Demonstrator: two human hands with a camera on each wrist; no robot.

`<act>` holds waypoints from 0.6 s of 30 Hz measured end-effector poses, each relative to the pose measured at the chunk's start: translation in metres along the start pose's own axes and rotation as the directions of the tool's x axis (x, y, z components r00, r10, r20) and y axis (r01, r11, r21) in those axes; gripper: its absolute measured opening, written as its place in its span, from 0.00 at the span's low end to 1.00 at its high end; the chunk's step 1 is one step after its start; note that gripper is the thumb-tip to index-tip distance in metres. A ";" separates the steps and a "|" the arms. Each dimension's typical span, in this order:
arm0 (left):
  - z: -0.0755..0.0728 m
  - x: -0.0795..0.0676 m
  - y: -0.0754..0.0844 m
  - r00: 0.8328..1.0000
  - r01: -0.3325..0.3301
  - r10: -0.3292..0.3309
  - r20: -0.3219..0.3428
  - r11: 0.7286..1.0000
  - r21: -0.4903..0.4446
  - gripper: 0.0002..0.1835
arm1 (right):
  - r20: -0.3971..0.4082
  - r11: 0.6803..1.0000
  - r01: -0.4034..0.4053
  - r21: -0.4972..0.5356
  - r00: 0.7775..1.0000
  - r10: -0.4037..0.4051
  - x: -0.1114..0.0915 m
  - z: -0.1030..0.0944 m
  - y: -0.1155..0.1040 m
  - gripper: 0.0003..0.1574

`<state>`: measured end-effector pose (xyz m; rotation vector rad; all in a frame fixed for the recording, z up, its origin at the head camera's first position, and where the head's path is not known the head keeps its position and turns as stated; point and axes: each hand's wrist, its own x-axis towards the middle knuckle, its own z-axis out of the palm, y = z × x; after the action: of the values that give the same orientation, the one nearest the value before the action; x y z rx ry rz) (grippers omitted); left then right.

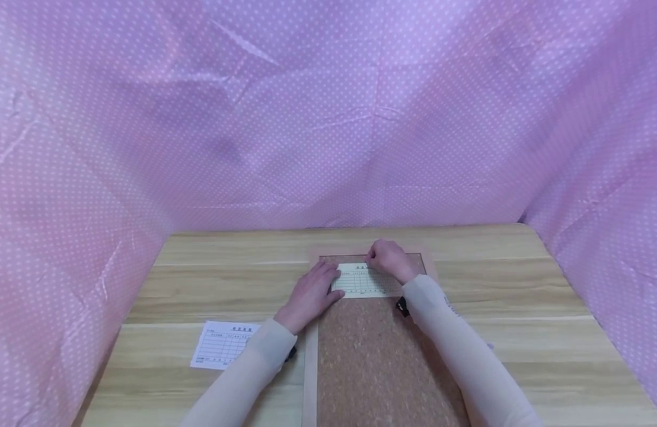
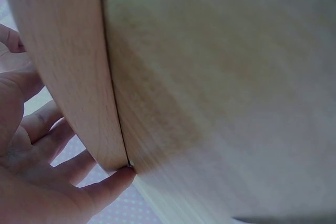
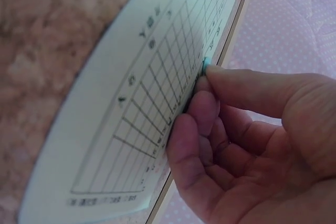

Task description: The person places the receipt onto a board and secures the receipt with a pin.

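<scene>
A pale yellow printed form (image 1: 355,284) lies near the far end of a cork board (image 1: 376,362) with a light wooden frame (image 2: 68,77). My left hand (image 1: 313,292) rests at the board's left edge, its fingers spread and thumb touching the form's left side. In the left wrist view, a fingertip touches the frame's corner. At the form's top edge my right hand (image 1: 391,261) pinches a small teal thing, apparently a pushpin (image 3: 206,65), between thumb and forefinger. Most of the pin is hidden by the fingers, so whether its point is in the cork cannot be seen.
A second, white printed form (image 1: 222,344) lies on the wooden table (image 1: 227,261), left of the board, partly under the left forearm. A small pale object (image 1: 490,345) shows beside the right sleeve. Pink dotted cloth (image 1: 328,130) hangs around the table's back and sides.
</scene>
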<state>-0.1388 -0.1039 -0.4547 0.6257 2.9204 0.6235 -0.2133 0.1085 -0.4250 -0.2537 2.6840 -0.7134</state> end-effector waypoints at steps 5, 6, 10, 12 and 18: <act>-0.002 0.000 0.001 1.000 0.003 -0.003 0.003 1.000 0.000 0.27 | -0.007 1.000 0.017 0.023 1.000 -0.017 0.000 0.000 0.003 0.12; -0.002 0.000 0.001 1.000 0.005 -0.005 0.004 1.000 0.002 0.27 | -0.007 0.999 0.022 0.038 1.000 -0.022 -0.001 0.000 0.004 0.12; -0.003 0.002 0.002 1.000 0.016 -0.016 0.015 1.000 0.004 0.27 | -0.026 0.991 0.049 0.127 0.999 -0.046 -0.003 -0.001 0.013 0.12; -0.003 0.002 0.002 1.000 0.024 -0.024 0.020 1.000 0.002 0.27 | -0.041 0.986 0.061 0.157 0.998 -0.056 -0.006 -0.003 0.017 0.12; -0.004 0.003 0.003 0.999 0.030 -0.030 0.026 1.000 0.008 0.27 | -0.079 0.973 0.128 0.193 0.990 -0.115 -0.017 -0.009 0.023 0.11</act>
<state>-0.1409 -0.1021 -0.4500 0.5850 2.9035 0.5963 -0.2026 0.1370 -0.4247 -0.3501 2.6520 -1.0363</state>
